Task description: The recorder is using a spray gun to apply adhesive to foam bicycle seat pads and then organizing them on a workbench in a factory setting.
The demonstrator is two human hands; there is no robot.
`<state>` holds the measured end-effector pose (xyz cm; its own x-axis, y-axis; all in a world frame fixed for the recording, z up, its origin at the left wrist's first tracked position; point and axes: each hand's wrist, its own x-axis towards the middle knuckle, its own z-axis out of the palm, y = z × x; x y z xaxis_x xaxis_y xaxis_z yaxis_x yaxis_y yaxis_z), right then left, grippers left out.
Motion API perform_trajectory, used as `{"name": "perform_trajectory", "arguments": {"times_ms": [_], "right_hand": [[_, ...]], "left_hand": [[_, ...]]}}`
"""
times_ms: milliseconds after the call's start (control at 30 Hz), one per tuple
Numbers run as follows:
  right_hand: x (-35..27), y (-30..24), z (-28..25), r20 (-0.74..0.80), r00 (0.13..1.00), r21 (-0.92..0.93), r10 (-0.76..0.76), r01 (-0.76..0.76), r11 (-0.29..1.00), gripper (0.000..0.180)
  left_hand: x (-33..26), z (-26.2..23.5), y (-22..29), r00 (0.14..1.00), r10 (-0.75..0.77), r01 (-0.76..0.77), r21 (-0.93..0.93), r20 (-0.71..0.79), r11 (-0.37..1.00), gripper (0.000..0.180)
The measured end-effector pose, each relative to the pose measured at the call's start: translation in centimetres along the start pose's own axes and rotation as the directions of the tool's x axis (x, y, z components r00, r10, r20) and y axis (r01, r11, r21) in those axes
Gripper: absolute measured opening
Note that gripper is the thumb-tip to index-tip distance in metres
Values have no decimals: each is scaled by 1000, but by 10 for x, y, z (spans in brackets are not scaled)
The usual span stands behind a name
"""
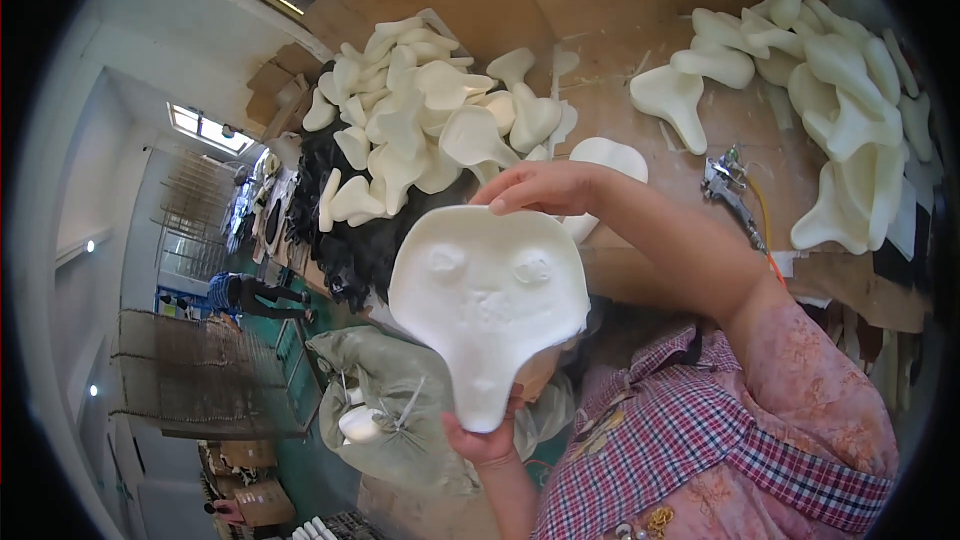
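Observation:
In front of me I hold up a white foam bicycle saddle pad (480, 285), its broad end up and its narrow nose down. Two rounded raised spots and a rough patch show on the facing side. My right hand (540, 188) is closed on the top edge of the broad end. Lower down, my left hand (490, 440) grips the nose, its fingers partly hidden behind the pad. A flat white piece (610, 157) lies on the table just behind my right hand.
Saddle pads are heaped on the cardboard-covered table, one pile (410, 110) left, another (845, 90) right. A metal spray gun (733, 195) with an orange hose lies between. Below the table's left side is a translucent sack (390, 410). Another person (250, 293) stands farther left, near mesh racks (190, 360).

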<state>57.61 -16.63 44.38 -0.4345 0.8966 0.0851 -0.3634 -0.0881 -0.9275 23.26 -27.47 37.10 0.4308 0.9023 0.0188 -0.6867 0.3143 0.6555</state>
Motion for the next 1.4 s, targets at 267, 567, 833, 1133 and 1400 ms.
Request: {"name": "perform_trajectory", "arguments": {"times_ms": [267,567,833,1133,1400], "right_hand": [[11,38,48,-9,996,-78,92,-93,993,50],[-1,62,56,177,960,-247,216,-169,954,71],[-27,113,66,-24,995,-499,98,-97,861,87],[-70,168,42,71,997,-775,-16,65,629,94],[-101,226,19,67,975,-838,-211,170,518,80]], "left_hand": [[-27,-40,21,980,146,-129,132,-131,983,65],[-38,0,54,816,127,-487,788,564,-376,42],[-65,-17,33,843,305,-305,861,443,-408,41],[-63,-24,-19,880,447,-115,986,157,-121,41],[-62,-61,-80,932,335,185,977,-141,-104,68]]}}
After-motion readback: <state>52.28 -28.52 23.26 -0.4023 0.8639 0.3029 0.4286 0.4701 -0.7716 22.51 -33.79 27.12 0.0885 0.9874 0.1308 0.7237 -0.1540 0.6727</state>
